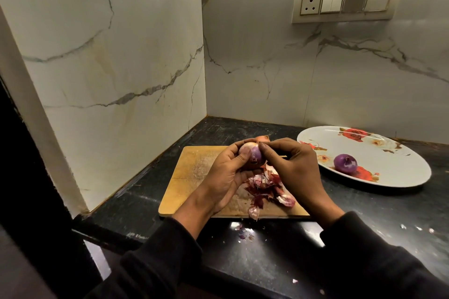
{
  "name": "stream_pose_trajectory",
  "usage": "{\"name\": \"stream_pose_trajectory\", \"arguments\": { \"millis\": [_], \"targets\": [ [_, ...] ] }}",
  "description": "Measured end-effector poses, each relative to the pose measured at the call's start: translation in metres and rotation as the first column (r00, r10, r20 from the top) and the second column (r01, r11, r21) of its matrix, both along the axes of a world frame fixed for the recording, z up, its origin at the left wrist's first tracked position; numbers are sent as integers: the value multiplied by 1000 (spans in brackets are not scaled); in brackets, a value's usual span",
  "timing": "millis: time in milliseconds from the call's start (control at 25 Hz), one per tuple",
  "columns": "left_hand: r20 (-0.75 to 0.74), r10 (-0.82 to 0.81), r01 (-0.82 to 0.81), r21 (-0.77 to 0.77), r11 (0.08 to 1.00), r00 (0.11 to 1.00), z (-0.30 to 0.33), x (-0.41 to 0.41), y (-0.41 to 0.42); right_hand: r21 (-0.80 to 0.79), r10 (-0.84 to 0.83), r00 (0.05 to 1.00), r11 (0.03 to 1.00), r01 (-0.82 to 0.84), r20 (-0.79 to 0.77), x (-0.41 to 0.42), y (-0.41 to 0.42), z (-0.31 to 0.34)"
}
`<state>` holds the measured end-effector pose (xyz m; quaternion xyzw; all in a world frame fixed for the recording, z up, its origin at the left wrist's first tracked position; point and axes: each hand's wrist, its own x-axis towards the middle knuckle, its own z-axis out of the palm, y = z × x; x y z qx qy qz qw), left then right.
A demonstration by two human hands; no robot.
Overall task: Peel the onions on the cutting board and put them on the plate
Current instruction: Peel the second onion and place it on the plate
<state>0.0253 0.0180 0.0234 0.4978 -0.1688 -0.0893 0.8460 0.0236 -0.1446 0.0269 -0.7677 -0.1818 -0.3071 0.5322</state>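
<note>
We're mid-peel on the second onion (251,156), left hand (224,172) cupping it over the cutting board (194,172), right hand (295,165) pinching skin, next it probably joins the peeled onion (345,163) on the plate (401,165).

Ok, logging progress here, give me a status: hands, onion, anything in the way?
Left hand grips half-peeled onion over cutting board. Right hand pinches its skin. One peeled onion on plate. Peels litter board; nothing blocking.

One head view, looking forward and down, close above the hands (257,172); board (192,172) under them, plate (398,170) right
</note>
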Motion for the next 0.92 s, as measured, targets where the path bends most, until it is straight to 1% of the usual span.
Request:
{"name": "stream_pose_trajectory", "arguments": {
  "millis": [160, 320, 400, 520, 640, 720, 840, 920],
  "targets": [
    [7, 22, -22, 29, 999, 1000, -1, 1, 1, -79, -32, 998, 996, 36, 54, 0, -2, 1],
    [14, 25, -26, 65, 998, 1000, -1, 1, 0, -112, -113, 988, 986, 125, 104, 2, -1, -3],
    [6, 23, -23, 46, 999, 1000, -1, 1, -1, -69, -122, 991, 990, 126, 57, 5, -1, -5],
    [-3, 24, -24, -1, 1000, 1000, -1, 2, -1, 21, -74, 995, 997, 76, -67, 10, -3, -7],
    [-21, 28, -29, -70, 997, 999, 0, 3, 0, 81, -25, 993, 996, 34, -117, 9, -1, -8],
    [-35, 29, -33, -98, 995, 999, 0, 3, 1, 132, -4, 993, 991, 19, -119, 6, -1, -7],
    [-31, 36, -39, -89, 995, 999, 1, 3, 1, 109, -49, 992, 992, 62, -117, 5, -1, -5],
    [-24, 56, -57, -67, 996, 998, 1, 2, 1, 82, -29, 993, 996, 38, -111, 2, 1, -4]
  ]
}}
